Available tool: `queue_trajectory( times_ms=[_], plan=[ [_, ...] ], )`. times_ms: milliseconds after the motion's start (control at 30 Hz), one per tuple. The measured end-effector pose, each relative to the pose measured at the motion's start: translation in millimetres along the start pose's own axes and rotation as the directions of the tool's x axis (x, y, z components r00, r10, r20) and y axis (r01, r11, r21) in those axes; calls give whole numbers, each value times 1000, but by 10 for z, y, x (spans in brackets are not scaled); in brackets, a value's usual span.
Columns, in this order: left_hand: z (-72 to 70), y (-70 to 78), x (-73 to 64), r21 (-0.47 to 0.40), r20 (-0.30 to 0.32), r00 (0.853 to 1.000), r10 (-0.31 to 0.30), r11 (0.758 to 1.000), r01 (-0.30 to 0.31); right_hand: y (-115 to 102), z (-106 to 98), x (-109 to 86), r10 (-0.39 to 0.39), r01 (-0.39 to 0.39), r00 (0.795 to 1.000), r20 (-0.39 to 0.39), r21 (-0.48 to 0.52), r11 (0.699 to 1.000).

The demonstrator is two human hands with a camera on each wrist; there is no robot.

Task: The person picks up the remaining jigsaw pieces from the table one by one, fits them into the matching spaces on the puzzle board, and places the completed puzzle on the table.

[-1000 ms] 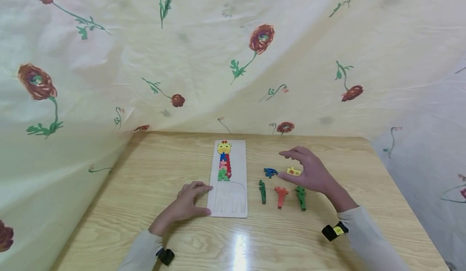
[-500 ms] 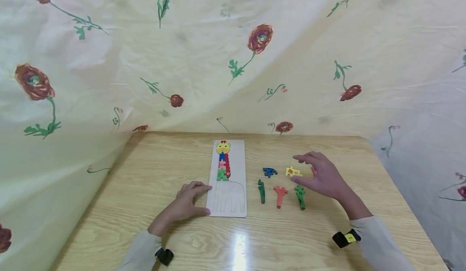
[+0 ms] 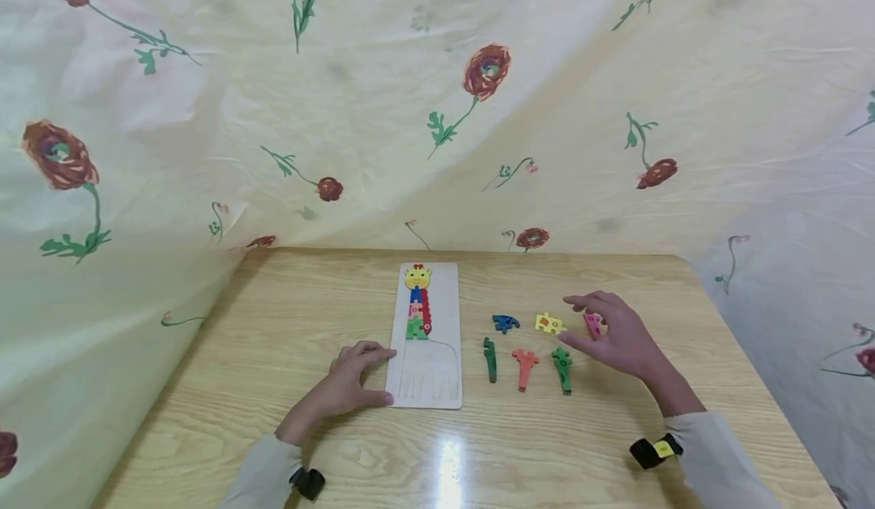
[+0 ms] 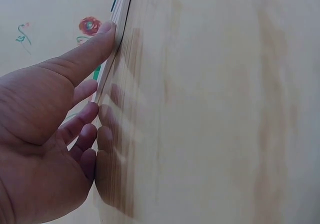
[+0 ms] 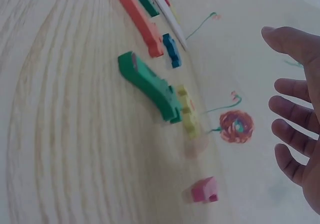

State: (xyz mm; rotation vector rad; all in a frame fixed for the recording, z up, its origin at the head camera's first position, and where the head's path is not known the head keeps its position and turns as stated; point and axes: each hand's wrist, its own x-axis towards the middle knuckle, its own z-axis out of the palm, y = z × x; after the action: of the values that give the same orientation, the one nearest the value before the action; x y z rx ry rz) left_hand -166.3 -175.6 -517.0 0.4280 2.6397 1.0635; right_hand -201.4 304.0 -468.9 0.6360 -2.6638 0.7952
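A white puzzle board (image 3: 443, 296) lies upright on the table, with a giraffe's yellow head (image 3: 418, 277) and several neck pieces fitted in its upper half. Below them an outlined body recess shows bare. My left hand (image 3: 347, 387) touches the board's left edge with fingertips and thumb, as the left wrist view also shows. Above the loose pieces on the right hovers my right hand (image 3: 618, 342), thumb and fingers spread apart and holding nothing. It partly covers a pink puzzle piece (image 3: 592, 325). Just left of its thumb lies a yellow puzzle piece (image 3: 548, 323).
Other loose pieces lie between board and right hand: a blue piece (image 3: 506, 324), a dark green piece (image 3: 491, 360), a coral piece (image 3: 524, 369) and a green piece (image 3: 563, 371). A flowered cloth (image 3: 383, 114) hangs behind the wooden table (image 3: 328, 289) and along its sides.
My right hand has drawn back to the right, from near the blue and yellow pieces to over the pink one, which has come into sight. The left hand stays at the board.
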Motion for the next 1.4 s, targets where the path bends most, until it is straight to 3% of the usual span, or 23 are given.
queue_trajectory(
  times_ms=[567,767,1067,1400],
  plan=[
    [5,17,-9,-1,-9,1000,15,1000,-15,352,239,9,46,-45,997,66,-16,999],
    [1,25,-9,3,0,1000,-1,1000,1,398,267,32,62,-62,995,84,-6,998],
    [6,-6,4,9,6,1000,21,1000,-21,494,324,28,171,-171,973,154,-14,985],
    [-9,1,0,6,1,1000,13,1000,-13,492,327,50,176,-177,967,185,-13,984]
  ],
)
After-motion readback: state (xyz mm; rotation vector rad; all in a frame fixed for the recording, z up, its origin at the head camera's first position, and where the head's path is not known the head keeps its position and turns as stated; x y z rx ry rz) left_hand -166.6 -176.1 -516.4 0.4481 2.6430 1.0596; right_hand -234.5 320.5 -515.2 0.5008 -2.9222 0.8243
